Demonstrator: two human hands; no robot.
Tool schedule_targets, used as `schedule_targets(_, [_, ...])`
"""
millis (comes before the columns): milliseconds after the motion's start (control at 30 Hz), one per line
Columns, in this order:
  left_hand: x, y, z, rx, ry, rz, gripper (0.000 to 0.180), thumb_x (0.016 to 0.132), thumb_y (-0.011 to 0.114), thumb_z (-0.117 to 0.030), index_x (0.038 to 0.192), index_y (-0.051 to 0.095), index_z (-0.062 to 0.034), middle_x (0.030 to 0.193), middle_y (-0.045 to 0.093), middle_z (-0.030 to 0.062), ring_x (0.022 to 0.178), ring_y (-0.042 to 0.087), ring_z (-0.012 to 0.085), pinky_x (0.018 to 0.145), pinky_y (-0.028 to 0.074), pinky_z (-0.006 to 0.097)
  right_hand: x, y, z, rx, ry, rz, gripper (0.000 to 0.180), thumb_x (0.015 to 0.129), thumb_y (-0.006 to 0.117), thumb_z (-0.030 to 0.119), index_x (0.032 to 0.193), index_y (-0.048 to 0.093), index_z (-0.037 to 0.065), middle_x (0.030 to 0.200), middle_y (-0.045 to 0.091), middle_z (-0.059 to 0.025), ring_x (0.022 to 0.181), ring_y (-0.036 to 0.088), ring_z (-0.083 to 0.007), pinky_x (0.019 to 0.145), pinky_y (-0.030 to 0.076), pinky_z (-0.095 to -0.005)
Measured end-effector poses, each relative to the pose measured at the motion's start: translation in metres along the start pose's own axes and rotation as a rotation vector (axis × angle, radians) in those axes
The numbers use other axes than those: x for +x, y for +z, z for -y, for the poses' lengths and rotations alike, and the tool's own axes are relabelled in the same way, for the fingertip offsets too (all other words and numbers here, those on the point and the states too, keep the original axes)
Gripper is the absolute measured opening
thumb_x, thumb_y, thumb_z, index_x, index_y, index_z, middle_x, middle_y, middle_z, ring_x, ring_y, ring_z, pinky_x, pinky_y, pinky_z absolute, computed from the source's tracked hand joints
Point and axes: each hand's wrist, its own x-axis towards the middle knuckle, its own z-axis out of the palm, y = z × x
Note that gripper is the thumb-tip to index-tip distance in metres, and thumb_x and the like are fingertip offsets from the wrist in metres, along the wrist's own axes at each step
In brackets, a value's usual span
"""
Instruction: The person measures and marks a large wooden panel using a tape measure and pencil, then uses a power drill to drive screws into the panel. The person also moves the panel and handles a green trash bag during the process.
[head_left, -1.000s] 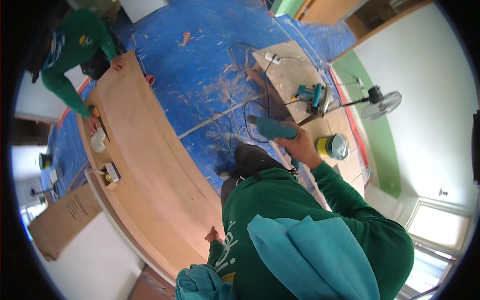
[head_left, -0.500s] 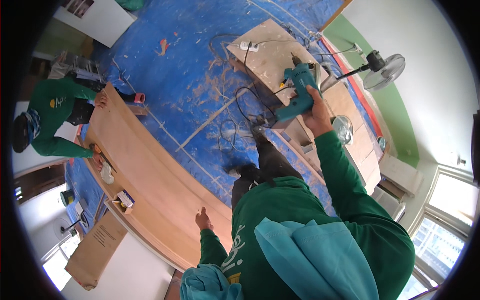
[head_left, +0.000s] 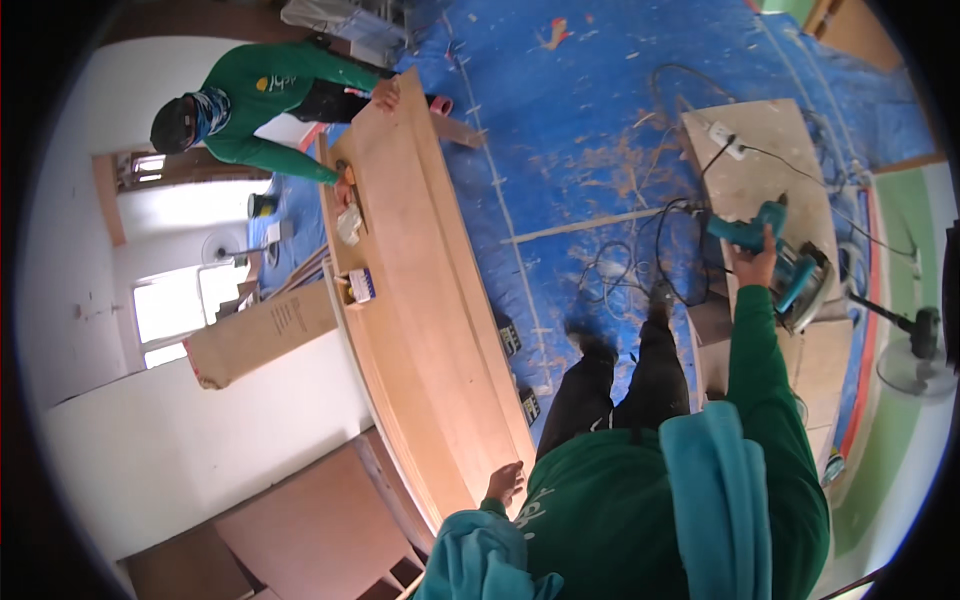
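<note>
While gripped by right hand [head_left: 757, 262], fingers wrapped tight round handle of teal circular saw [head_left: 785, 268], held above small workbench [head_left: 750, 170]. Probably heavy, rigid, blade-sided; best taken by handle only. Left hand [head_left: 505, 483] resting, fingers loosely apart, on long plywood board [head_left: 420, 300].

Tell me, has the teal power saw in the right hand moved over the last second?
Yes. The right hand carried the teal circular saw from beside the yellow can toward the white power strip.
</note>
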Motion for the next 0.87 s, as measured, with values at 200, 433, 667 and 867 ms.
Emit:
schedule_targets(200, [-0.063,0.034,0.01,0.367,0.024,0.009,0.049,0.106,0.066,-0.037,0.14,0.065,-0.0029,0.139,0.068,0.0124,0.128,0.061,0.0258,0.111,0.047,0.039,0.061,0.009,0.025,-0.01,-0.113,0.029,0.049,0.094,0.081,0.034,0.131,0.066,0.007,0.131,0.068,-0.0137,0.133,0.058,-0.0383,0.119,0.037,-0.0681])
schedule_targets(433, [-0.081,0.085,-0.075,0.203,-0.022,-0.046,0.05,0.105,0.064,-0.032,0.148,0.058,-0.0054,0.139,0.065,0.0136,0.121,0.065,0.0285,0.101,0.051,0.044,0.117,-0.026,0.027,0.022,-0.137,-0.004,0.049,0.096,0.081,0.037,0.13,0.065,0.007,0.128,0.068,-0.0142,0.123,0.063,-0.0347,0.112,0.048,-0.058])
schedule_targets(667, [-0.062,0.07,-0.098,0.203,0.053,-0.046,0.054,0.108,0.06,-0.034,0.152,0.051,-0.0028,0.142,0.063,0.0173,0.128,0.063,0.0325,0.102,0.052,0.047,0.113,-0.003,0.01,0.118,-0.24,-0.006,0.076,0.103,0.058,0.067,0.152,0.048,0.01,0.148,0.057,-0.0202,0.137,0.056,-0.0439,0.117,0.042,-0.0673])
schedule_targets(867, [-0.02,0.04,-0.115,1.181,0.665,0.263,0.045,0.106,0.062,-0.032,0.147,0.06,-0.0137,0.138,0.067,0.0193,0.123,0.064,0.0391,0.101,0.055,0.046,0.059,0.02,0.032,0.037,0.066,-0.062,0.087,0.104,0.044,0.074,0.163,0.031,0.011,0.163,0.039,-0.0275,0.143,0.048,-0.0535,0.108,0.046,-0.0759])
